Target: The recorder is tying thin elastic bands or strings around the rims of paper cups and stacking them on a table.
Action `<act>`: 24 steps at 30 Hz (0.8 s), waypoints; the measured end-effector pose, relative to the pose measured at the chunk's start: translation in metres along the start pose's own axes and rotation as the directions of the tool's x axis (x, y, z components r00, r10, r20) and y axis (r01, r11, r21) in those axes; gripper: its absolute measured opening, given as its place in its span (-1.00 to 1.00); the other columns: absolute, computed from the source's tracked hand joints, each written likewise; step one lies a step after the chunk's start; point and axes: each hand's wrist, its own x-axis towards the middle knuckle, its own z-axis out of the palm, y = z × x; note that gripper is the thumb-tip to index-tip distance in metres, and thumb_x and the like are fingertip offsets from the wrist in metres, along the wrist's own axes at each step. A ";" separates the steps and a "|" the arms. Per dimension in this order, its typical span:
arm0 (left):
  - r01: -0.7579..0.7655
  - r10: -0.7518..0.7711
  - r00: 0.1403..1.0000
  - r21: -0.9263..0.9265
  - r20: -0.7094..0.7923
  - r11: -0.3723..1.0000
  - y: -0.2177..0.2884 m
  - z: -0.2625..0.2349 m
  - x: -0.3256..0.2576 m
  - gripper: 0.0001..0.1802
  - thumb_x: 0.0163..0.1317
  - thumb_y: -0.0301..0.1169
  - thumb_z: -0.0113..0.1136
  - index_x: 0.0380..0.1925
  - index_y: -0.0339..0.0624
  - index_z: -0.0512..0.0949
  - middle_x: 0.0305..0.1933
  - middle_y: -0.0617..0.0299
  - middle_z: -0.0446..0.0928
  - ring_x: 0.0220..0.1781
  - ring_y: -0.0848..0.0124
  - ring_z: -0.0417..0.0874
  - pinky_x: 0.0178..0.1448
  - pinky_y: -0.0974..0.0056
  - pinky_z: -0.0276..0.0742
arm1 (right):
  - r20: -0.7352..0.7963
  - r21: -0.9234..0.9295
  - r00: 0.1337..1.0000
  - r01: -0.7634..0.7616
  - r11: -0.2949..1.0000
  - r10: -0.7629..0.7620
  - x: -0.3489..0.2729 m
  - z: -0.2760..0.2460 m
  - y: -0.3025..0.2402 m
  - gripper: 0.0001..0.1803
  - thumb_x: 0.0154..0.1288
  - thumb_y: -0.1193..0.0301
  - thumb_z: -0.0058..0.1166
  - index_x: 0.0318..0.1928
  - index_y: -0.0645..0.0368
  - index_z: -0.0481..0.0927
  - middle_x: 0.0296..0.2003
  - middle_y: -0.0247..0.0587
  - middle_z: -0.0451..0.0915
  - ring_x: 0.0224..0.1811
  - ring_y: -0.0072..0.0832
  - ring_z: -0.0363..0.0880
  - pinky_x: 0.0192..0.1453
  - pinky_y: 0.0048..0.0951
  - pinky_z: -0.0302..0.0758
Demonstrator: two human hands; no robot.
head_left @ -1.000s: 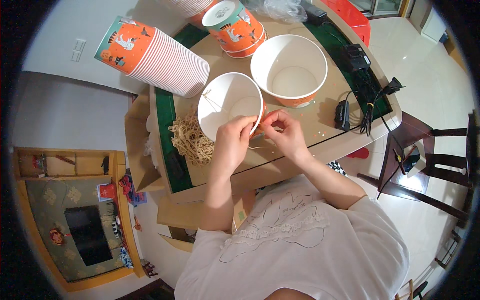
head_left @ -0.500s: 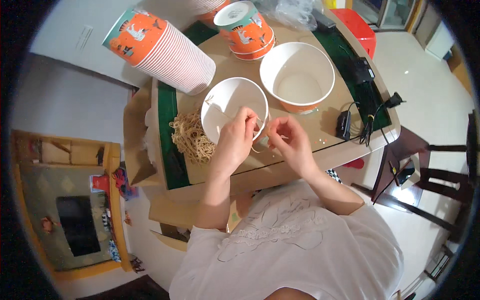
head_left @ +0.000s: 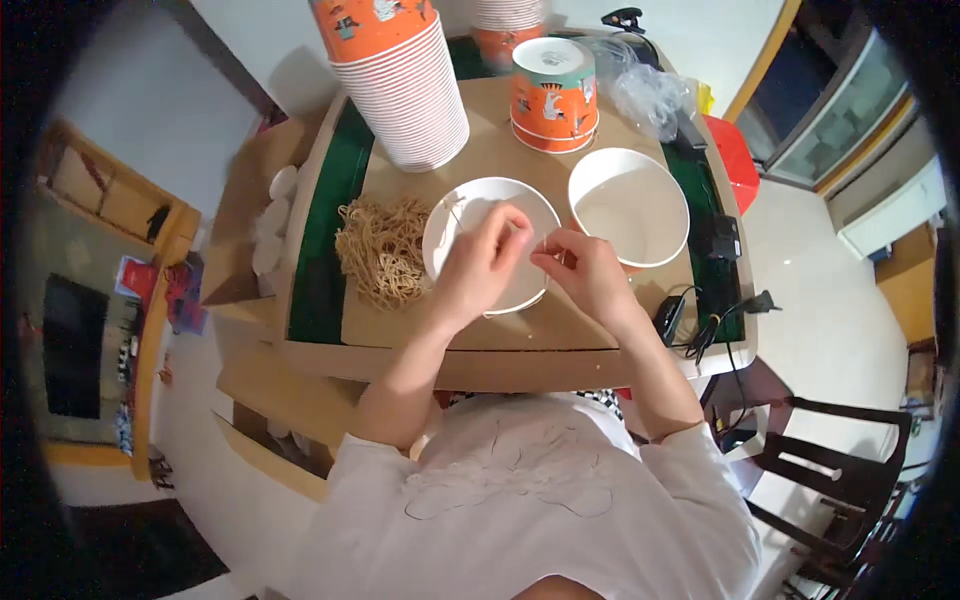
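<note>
A brown cardboard-topped table (head_left: 500, 340) holds a tall ribbed stack of orange paper cups (head_left: 395, 75). Beside it, a round white paper bowl (head_left: 630, 205) stands empty. Another white bowl (head_left: 470, 215) sits under the hands. A tangled heap of tan string (head_left: 385, 250) lies just left of it. The left hand (head_left: 480, 260) and right hand (head_left: 585, 275) meet over this bowl, fingertips pressed together, pinching a thin thread (head_left: 540, 248).

Home room: TV cabinet (head_left: 85, 330), dining chair (head_left: 840, 480), tiled floor (head_left: 830, 330).
</note>
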 end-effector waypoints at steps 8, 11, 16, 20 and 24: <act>-0.347 0.305 0.937 0.368 0.169 0.863 0.018 -0.030 -0.014 -0.30 -0.14 -0.33 0.47 0.05 -0.16 0.38 0.18 0.03 0.32 0.26 0.10 0.31 0.32 0.05 0.24 | 0.007 0.277 0.997 -0.072 0.958 0.073 -0.005 0.004 0.012 -0.91 0.24 0.53 0.15 -0.32 0.33 0.57 -0.52 -0.34 0.58 -0.49 -0.70 0.48 -0.42 -0.61 0.43; -0.466 0.316 0.882 0.544 0.350 0.698 0.021 -0.004 -0.036 -0.19 -0.10 -0.36 0.42 0.19 -0.15 0.26 0.11 0.02 0.36 0.20 0.09 0.37 0.25 0.05 0.32 | -0.042 0.170 0.999 0.002 0.985 0.006 -0.004 0.005 0.016 -0.91 0.25 0.53 0.15 -0.30 0.33 0.58 -0.50 -0.33 0.59 -0.48 -0.70 0.50 -0.41 -0.61 0.45; -0.316 0.289 0.948 0.292 0.133 0.902 0.008 0.005 -0.033 -0.41 0.00 -0.53 0.28 0.06 -0.15 0.28 -0.13 0.03 0.49 -0.17 0.06 0.58 -0.15 0.13 0.52 | 0.000 0.192 0.997 -0.074 0.979 0.075 -0.004 0.003 0.018 -0.91 0.22 0.52 0.17 -0.31 0.31 0.60 -0.53 -0.32 0.57 -0.49 -0.67 0.47 -0.40 -0.59 0.43; -0.004 -0.020 0.986 0.143 0.163 0.990 0.005 -0.005 -0.022 -0.62 0.07 -0.60 0.16 -0.13 -0.19 0.26 -0.29 0.00 0.52 -0.40 0.03 0.59 -0.30 0.07 0.48 | -0.092 0.307 0.995 0.056 0.950 -0.029 -0.008 0.010 0.020 -0.91 0.18 0.51 0.22 -0.30 0.27 0.66 -0.45 -0.30 0.54 -0.44 -0.63 0.45 -0.41 -0.59 0.38; 0.115 -0.113 0.936 0.014 0.334 0.993 -0.003 -0.008 -0.008 -0.54 0.02 -0.55 0.26 -0.12 -0.19 0.25 -0.22 -0.02 0.55 -0.37 0.07 0.62 -0.30 0.11 0.48 | -0.102 0.305 0.994 0.077 0.949 -0.048 -0.008 0.011 0.026 -0.91 0.19 0.53 0.21 -0.28 0.25 0.68 -0.37 -0.29 0.52 -0.39 -0.64 0.45 -0.39 -0.63 0.35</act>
